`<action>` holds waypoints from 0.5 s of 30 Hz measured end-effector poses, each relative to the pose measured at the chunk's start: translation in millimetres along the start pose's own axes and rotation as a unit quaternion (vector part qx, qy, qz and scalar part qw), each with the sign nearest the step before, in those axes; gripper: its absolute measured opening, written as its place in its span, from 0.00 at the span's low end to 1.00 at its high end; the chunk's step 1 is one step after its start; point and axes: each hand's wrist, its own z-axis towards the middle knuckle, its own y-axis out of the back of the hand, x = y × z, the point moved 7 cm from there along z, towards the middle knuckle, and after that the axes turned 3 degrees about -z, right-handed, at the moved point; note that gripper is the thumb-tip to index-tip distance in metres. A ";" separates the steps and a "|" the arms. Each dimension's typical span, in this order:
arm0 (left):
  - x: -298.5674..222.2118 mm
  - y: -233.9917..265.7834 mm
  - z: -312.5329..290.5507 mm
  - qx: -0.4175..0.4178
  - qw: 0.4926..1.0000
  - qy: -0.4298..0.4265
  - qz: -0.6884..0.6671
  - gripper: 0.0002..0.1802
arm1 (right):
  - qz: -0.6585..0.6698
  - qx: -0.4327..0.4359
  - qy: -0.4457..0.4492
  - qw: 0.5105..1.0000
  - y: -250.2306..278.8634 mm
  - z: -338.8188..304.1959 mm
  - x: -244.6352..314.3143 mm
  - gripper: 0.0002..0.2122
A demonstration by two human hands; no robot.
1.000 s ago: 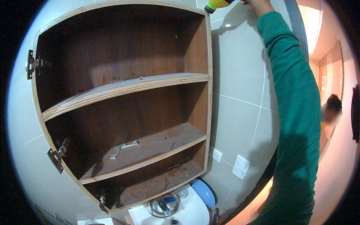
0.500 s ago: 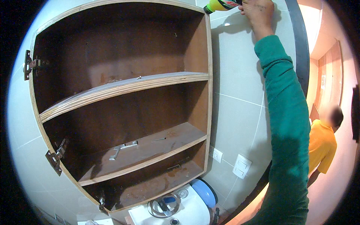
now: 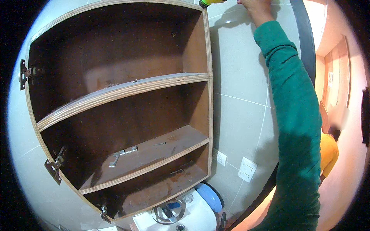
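Note:
My right hand point(image 3: 257, 10) reaches up to the top right, cut off by the upper edge of the picture. It holds a bottle point(image 3: 213, 2) of yellow-green colour with a green cap, tilted so that the cap lies by the upper right corner of the wooden cabinet point(image 3: 210, 115). Most of the bottle is out of the picture. The doorless cabinet has two shelves inside, and metal hinges point(image 3: 54, 169) on its left edge. A silver metal handle-like piece point(image 3: 120, 156) lies on the lower shelf. My left hand is out of sight.
Below the cabinet are a white sink point(image 3: 202, 213) with several things on it and a blue basin point(image 3: 210, 197). Light switches point(image 3: 247, 169) sit on the tiled wall. Right of the dark door frame point(image 3: 304, 42), a person in orange point(image 3: 328, 152) bends down.
My right hand and the bottle have shifted up and a little left in the picture, the bottle now mostly cut off. The view has shifted slightly. The person in orange has moved lower.

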 end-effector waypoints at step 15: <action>32.7 0.8 1.3 0.005 1.000 0.001 -0.006 0.21 | 0.027 -0.049 -0.032 0.998 28.6 -25.1 -15.7 0.27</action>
